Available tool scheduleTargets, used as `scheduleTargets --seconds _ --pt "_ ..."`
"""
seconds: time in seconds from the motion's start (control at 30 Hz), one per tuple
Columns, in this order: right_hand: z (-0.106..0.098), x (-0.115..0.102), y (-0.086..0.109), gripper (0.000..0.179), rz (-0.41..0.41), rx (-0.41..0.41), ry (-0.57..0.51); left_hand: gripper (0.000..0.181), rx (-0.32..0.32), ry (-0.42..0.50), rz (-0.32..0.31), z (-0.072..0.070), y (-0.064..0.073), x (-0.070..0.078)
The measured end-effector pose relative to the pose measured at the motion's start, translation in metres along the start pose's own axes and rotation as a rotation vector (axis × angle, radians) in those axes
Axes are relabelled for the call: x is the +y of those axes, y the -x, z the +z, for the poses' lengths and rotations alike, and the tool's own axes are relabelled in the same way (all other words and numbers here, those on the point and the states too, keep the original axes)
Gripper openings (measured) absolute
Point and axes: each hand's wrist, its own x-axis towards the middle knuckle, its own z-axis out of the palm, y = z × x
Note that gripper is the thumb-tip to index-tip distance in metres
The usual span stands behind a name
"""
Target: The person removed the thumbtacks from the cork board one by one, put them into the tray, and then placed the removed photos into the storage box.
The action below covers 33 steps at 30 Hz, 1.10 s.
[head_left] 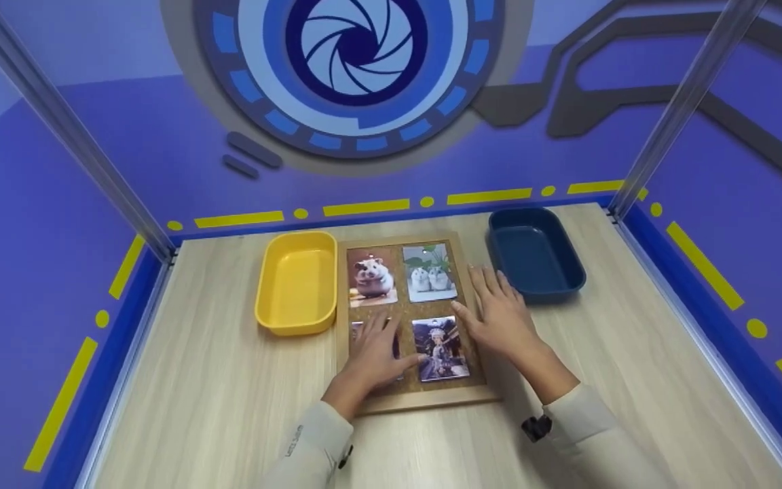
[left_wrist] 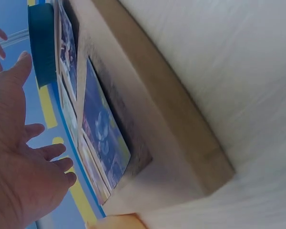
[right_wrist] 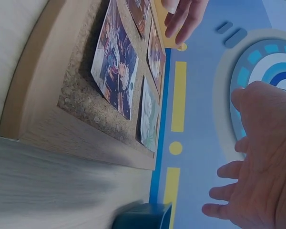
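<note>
A wood-framed cork board (head_left: pixel 432 399) lies on the table with photos in two rows. At the top are a hamster photo (head_left: pixel 372 277) and a photo of two small animals (head_left: pixel 430 280) by green leaves. The lower right holds a photo of a costumed figure (head_left: pixel 441 350); the lower left photo (left_wrist: pixel 104 129) is largely covered in the head view. My left hand (head_left: pixel 375 353) hovers over that lower left photo, fingers extended, holding nothing. Above the board's right edge is my right hand (head_left: pixel 501 317), fingers spread, also holding nothing. Both wrist views show the hands raised off the board.
A yellow tray (head_left: pixel 265 316) stands against the board's left side. To the right, beyond my right fingers, sits a dark blue tray (head_left: pixel 554 293). Blue printed walls (head_left: pixel 432 173) with metal corner posts (head_left: pixel 686 95) enclose the wooden table (head_left: pixel 208 380).
</note>
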Motion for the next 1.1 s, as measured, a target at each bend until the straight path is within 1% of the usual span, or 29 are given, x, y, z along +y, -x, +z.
scheduleTargets --seconds 0.1,0.3,0.37,0.47,0.6,0.77,0.93,1.03,1.1 --pt "0.001 0.002 0.0 0.086 -0.007 0.009 -0.005 0.1 -0.02 -0.008 0.01 0.004 -0.002 0.001" --pt "0.006 0.002 0.0 0.087 -0.016 0.022 -0.028 0.107 -0.124 -0.011 0.0 0.011 -0.004 0.004" --pt "0.008 0.002 0.0 0.087 -0.017 0.021 -0.031 0.108 -0.141 -0.007 0.0 0.013 -0.005 0.005" --pt "0.01 0.003 0.0 0.087 -0.019 0.013 -0.033 0.108 -0.148 -0.011 0.001 0.018 -0.007 0.005" --pt "0.012 0.005 0.002 0.085 -0.025 0.014 -0.05 0.108 -0.138 -0.011 0.011 0.023 -0.011 0.003" --pt "0.017 0.007 0.004 0.082 -0.032 0.011 -0.067 0.108 -0.132 -0.003 0.009 0.028 -0.014 0.001" --pt "0.022 0.007 0.005 0.082 -0.028 0.0 -0.067 0.107 -0.119 -0.022 0.013 0.031 -0.015 0.001" --pt "0.025 0.007 0.005 0.078 -0.031 0.007 -0.073 0.107 -0.113 -0.028 0.017 0.032 -0.015 0.0" --pt "0.027 0.007 0.004 0.074 -0.026 0.004 -0.101 0.107 -0.108 -0.032 0.02 0.033 -0.016 0.0"
